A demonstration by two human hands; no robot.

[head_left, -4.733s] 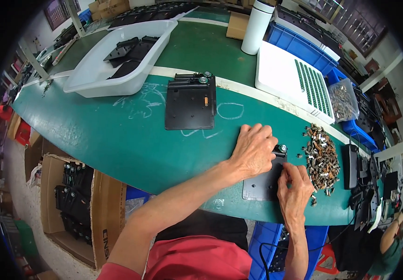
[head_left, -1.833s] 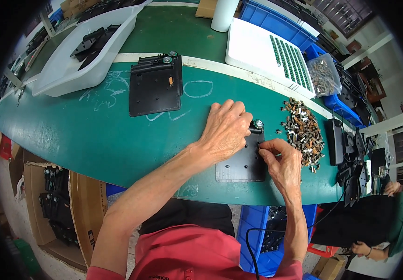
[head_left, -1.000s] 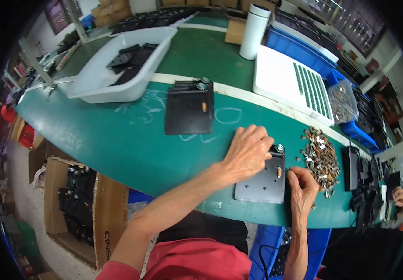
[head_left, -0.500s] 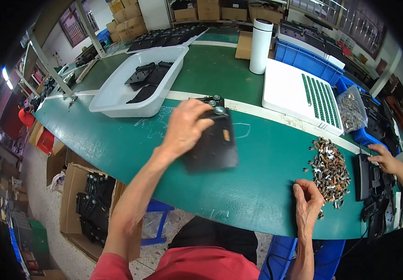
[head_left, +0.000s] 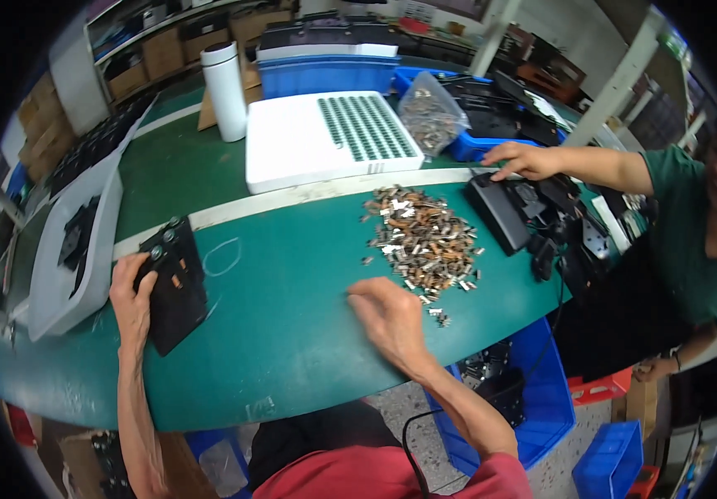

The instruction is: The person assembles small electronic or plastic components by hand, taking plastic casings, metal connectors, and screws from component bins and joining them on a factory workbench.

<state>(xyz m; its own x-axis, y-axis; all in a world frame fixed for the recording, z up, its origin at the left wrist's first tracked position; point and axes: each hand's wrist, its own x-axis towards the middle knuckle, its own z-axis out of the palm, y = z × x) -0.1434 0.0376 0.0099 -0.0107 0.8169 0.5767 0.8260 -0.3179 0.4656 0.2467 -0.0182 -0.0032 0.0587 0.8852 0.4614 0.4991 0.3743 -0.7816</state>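
Note:
A flat black plastic panel (head_left: 177, 312) lies on the green bench at the left, with round metal-looking parts along its far end and a small orange-brown piece on its face. My left hand (head_left: 131, 293) grips its left edge near one round part, fingers bent and thumb on top. My right hand (head_left: 393, 323) is closed over the bench, its fingertips pinched and slightly blurred; whatever they hold cannot be made out. It is just on the near side of a heap of small metal-and-brown clips (head_left: 429, 241), apart from the heap.
A white tub (head_left: 107, 241) with black parts stands at far left. Behind the heap are a white tray (head_left: 279, 154) with rows of green pieces, a white bottle (head_left: 224, 96) and a bag of small parts (head_left: 431, 112). At right, a co-worker's hand (head_left: 524, 160) touches a black box (head_left: 500, 218).
My view has turned right. My left hand stays with the panel, which now rests on the bench. My right hand has moved from the heap's near left edge toward the panel.

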